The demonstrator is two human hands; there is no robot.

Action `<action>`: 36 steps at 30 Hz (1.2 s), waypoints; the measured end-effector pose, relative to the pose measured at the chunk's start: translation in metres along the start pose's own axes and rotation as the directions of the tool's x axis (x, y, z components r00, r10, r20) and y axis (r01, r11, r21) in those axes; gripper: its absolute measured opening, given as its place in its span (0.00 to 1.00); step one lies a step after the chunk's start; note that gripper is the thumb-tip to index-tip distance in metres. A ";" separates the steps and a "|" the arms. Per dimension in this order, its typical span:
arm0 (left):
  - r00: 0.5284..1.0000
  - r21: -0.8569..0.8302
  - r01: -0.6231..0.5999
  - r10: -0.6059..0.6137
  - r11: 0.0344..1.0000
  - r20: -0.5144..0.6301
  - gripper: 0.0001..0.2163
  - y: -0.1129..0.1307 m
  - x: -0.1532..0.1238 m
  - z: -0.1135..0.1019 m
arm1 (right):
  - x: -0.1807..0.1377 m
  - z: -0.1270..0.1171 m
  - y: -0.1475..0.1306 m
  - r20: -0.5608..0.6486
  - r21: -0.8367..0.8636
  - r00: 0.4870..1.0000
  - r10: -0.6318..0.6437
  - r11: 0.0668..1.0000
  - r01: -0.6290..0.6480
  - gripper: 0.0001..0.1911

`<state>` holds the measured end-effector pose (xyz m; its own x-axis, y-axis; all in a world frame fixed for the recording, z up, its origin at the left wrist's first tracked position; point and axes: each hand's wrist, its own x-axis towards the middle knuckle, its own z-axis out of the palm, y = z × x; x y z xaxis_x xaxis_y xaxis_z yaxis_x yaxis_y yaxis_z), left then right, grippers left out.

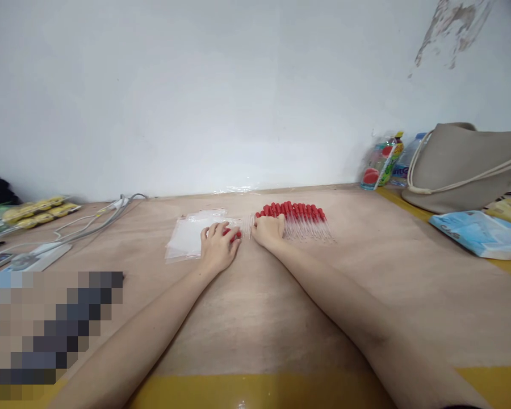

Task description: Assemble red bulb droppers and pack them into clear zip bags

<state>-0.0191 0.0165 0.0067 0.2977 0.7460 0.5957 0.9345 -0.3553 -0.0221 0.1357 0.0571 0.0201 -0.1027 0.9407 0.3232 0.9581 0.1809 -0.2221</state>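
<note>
My left hand (219,247) rests at the right edge of a stack of clear plastic bags (185,236), fingers spread and bent. Small red pieces (237,234) show beneath its thumb and forefinger; whether they are gripped is hidden. A short gap to the right, my right hand (269,230) is curled closed at the left end of a row of thin clear sticks with red caps (296,210). What its fingers pinch is out of sight. Several clear stick ends (247,226) lie between the two hands. The red caps point toward the wall.
Cables (89,224) and a white power strip (46,258) lie to the left, near yellow packets (42,211). Drink bottles (381,162), a grey bag (464,165) and a blue-white packet (481,233) stand at the right. A wall (238,102) bounds the wooden table (255,318).
</note>
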 end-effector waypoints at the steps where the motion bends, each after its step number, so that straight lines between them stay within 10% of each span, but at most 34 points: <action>1: 1.000 0.018 -0.026 0.026 0.999 0.012 0.12 0.000 0.001 0.000 | -0.001 0.000 -0.001 0.009 -0.007 1.000 -0.004 1.000 0.004 0.14; 15: 0.986 -0.098 -0.155 0.160 0.983 0.048 0.07 0.003 0.002 -0.003 | -0.100 -0.029 0.067 -0.163 0.025 0.904 -0.395 0.914 0.404 0.13; 25: 0.983 -0.073 -0.186 0.185 0.980 -0.014 0.06 0.003 0.010 0.011 | -0.096 -0.029 0.077 -0.204 0.256 0.845 -0.494 0.806 0.533 0.08; 36: 0.973 -0.428 -0.230 0.220 0.874 -0.072 0.06 0.037 -0.011 -0.011 | -0.099 -0.029 0.077 -0.305 0.401 0.892 -0.334 0.804 0.439 0.04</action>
<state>0.0097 -0.0107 0.0081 0.4816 0.6069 0.6322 0.6648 -0.7230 0.1876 0.2271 -0.0308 -0.0026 -0.3304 0.6911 0.6429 0.6183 0.6731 -0.4058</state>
